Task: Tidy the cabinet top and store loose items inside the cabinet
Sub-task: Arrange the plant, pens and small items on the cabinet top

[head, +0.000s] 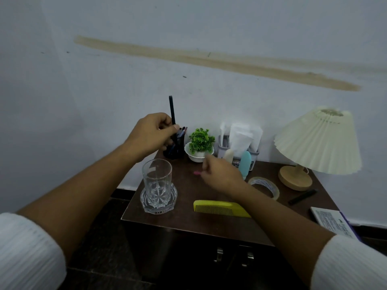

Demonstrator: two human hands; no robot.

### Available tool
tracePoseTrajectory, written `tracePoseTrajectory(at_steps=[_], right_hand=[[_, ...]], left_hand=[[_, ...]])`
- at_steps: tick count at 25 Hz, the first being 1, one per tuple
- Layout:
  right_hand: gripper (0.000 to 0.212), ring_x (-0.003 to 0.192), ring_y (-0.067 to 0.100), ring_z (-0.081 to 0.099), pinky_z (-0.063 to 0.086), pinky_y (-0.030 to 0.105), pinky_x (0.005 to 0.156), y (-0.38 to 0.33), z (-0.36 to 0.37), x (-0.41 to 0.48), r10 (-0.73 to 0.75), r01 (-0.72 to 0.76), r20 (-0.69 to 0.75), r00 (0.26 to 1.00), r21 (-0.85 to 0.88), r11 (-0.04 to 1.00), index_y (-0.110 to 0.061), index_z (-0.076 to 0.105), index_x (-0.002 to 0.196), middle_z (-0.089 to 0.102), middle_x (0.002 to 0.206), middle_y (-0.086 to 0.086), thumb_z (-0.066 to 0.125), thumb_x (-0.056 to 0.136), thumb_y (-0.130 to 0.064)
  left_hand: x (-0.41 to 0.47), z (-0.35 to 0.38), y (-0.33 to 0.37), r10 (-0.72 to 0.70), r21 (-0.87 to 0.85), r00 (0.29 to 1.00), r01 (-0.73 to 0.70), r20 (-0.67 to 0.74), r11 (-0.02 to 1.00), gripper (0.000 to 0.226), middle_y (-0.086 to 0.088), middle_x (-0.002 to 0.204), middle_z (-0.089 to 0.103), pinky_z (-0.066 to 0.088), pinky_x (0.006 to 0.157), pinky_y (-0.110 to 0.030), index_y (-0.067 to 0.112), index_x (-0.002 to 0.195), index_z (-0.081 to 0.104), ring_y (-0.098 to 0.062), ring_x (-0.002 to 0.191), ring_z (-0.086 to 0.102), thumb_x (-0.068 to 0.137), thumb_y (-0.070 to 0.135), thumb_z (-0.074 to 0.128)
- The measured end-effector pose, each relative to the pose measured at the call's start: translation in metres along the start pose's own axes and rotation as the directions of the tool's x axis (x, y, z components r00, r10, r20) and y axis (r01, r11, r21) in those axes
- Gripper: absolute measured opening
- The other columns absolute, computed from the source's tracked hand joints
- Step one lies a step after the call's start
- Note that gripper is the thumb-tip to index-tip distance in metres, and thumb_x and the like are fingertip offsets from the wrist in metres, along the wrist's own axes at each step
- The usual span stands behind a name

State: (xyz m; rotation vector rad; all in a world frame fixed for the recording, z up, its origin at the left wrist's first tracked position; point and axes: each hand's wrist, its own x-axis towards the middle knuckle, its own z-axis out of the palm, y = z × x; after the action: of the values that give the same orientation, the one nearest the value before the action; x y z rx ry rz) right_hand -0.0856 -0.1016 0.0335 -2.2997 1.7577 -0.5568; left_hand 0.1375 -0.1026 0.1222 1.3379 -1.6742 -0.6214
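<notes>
My left hand (152,133) pinches a black pen (172,108) upright over the dark pen holder (177,146) at the back left of the brown cabinet top (188,214). My right hand (219,174) hovers over the middle of the top, fingers curled around a small pink object (196,173); the hand is blurred. A yellow comb (219,208) lies near the front edge. A roll of clear tape (265,186) and a black marker (302,197) lie to the right.
A clear glass (157,185) stands in a glass dish at the front left. A small green plant in a white bowl (200,146), a grey organiser with tubes (240,149), a pleated lamp (318,143) and a booklet (333,221) crowd the back and right. Cabinet door handles (233,256) show below.
</notes>
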Motion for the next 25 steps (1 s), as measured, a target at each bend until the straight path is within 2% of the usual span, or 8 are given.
tracePoseTrajectory(at_steps=[2,4,6,8,15,18,20,25], right_hand=[[0.014,0.069,0.003,0.062,0.041,0.022,0.053,-0.007,-0.025,0.005,0.026,-0.009,-0.083,0.996,0.198,0.980,-0.023,0.053,0.086,0.063,0.070,-0.010,0.065,0.088,-0.028],[0.022,0.050,-0.002,0.059,0.037,0.011,0.044,-0.018,-0.051,0.013,0.039,0.026,-0.146,0.989,0.418,0.908,-0.018,0.053,0.079,0.060,0.054,-0.011,0.073,0.087,-0.023],[0.022,0.042,0.008,0.055,0.044,0.022,0.041,-0.029,-0.072,0.025,0.088,0.027,-0.150,0.985,0.630,0.776,-0.011,0.058,0.080,0.058,0.054,-0.006,0.078,0.085,-0.017],[0.014,0.046,0.015,0.059,0.050,0.028,0.044,-0.036,-0.084,0.038,0.102,0.031,-0.141,0.985,0.720,0.693,-0.005,0.065,0.087,0.061,0.060,0.001,0.074,0.089,-0.015],[0.027,0.059,0.020,0.069,0.055,0.032,0.052,-0.046,-0.080,0.095,0.036,0.080,-0.214,0.976,0.507,0.859,-0.008,0.067,0.102,0.066,0.085,0.012,0.045,0.105,-0.022],[0.024,0.069,0.030,0.071,0.059,0.042,0.065,-0.050,-0.071,0.121,-0.045,0.138,-0.262,0.964,0.350,0.927,-0.010,0.070,0.096,0.070,0.081,0.010,0.051,0.103,-0.024],[0.021,0.071,0.026,0.070,0.060,0.044,0.072,-0.053,-0.062,0.133,-0.074,0.154,-0.267,0.961,0.295,0.943,-0.013,0.072,0.097,0.071,0.083,0.005,0.054,0.101,-0.024],[0.014,0.065,0.017,0.068,0.061,0.042,0.074,-0.055,-0.041,0.154,-0.100,0.165,-0.239,0.966,0.269,0.949,-0.013,0.073,0.094,0.071,0.083,0.001,0.060,0.095,-0.017]], left_hand=[[0.002,-0.006,0.001,-0.006,-0.023,0.999,0.006,-0.043,1.000,0.021,-0.011,0.092,0.074,0.060,0.057,-0.029,0.010,0.094,0.066,-0.021,0.075,0.075,0.098,0.031,0.064],[0.007,-0.011,0.002,-0.029,-0.051,0.997,0.026,-0.077,0.998,0.021,-0.011,0.095,0.075,0.063,0.060,-0.032,0.008,0.096,0.068,-0.021,0.079,0.075,0.097,0.029,0.065],[0.012,-0.014,0.002,-0.057,-0.088,0.995,0.049,-0.088,0.995,0.016,-0.011,0.095,0.075,0.064,0.064,-0.035,0.008,0.099,0.068,-0.024,0.083,0.075,0.095,0.024,0.068],[0.017,-0.016,0.001,-0.057,-0.078,0.995,0.051,-0.083,0.996,0.013,-0.009,0.090,0.075,0.064,0.064,-0.035,0.012,0.101,0.067,-0.023,0.082,0.075,0.092,0.020,0.071],[0.058,-0.010,-0.013,-0.026,0.030,0.994,0.030,-0.106,0.999,0.015,-0.009,0.094,0.072,0.061,0.059,-0.030,0.016,0.109,0.062,-0.020,0.078,0.075,0.095,0.021,0.065],[0.081,-0.001,-0.028,0.010,0.116,0.992,0.004,-0.126,0.993,0.020,-0.008,0.094,0.072,0.062,0.069,-0.037,0.012,0.104,0.068,-0.023,0.084,0.073,0.094,0.029,0.067],[0.094,0.004,-0.040,0.019,0.163,0.991,0.003,-0.134,0.987,0.020,-0.005,0.089,0.071,0.061,0.076,-0.040,0.012,0.102,0.071,-0.024,0.087,0.070,0.092,0.030,0.069],[0.115,0.011,-0.067,0.037,0.303,0.989,0.008,-0.144,0.953,0.018,0.006,0.076,0.065,0.046,0.061,-0.026,0.016,0.099,0.073,-0.012,0.074,0.063,0.091,0.032,0.069]])
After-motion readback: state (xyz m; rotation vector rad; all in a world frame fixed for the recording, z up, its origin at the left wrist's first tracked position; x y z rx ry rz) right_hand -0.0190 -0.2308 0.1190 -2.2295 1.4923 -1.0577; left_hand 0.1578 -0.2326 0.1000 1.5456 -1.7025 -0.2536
